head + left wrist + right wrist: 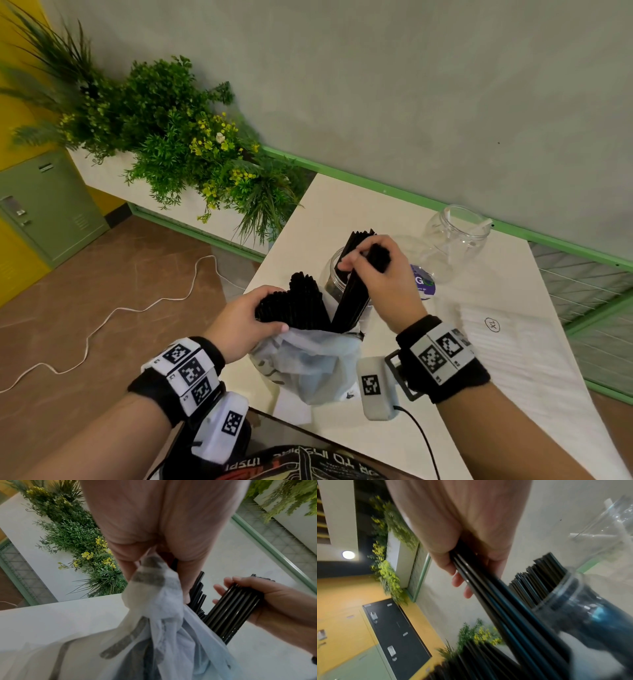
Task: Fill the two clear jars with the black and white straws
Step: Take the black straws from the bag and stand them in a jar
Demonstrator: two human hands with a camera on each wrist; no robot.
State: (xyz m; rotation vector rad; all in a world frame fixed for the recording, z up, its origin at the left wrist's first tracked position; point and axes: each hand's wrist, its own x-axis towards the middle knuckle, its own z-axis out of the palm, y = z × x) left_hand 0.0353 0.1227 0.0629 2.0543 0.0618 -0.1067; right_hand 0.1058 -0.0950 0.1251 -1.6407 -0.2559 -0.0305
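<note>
Head view: a white plastic bag (310, 359) is seen standing on the white tabletop (387, 205), and it serves as the landmark for all positions below. The left hand (245, 320) is closed around the bag's mouth together with the tops of the black straws (301, 301) that stick up out of it. A separate bundle of black straws (354, 291) is gripped by the right hand (383, 284) just above the bag, with its lower ends at the bag's opening. Directly behind the bag, a clear jar (334, 274) already holding black straws is found. A second clear jar (452, 240) is placed farther behind the bag and to its right, near the wall; a white straw (484, 222) is seen leaning at its rim. A purple label (424, 282) lies between the two jars. Green plants (178, 137) with yellow flowers are located beyond the tabletop, to the left of the bag.

Left wrist view: the gathered edge of the bag (159, 599) is pinched in the left hand (164, 527), thumb and fingers curled over it. To the right of the bag, the bundle (231, 612) is held in the curled fingers (223, 589) of the right hand (278, 601).

Right wrist view: the right hand (462, 527) is shown wrapped around the bundle (488, 588), which runs diagonally down past the straw-filled jar (570, 601). The second jar (607, 524) appears at the upper right, blurred.
</note>
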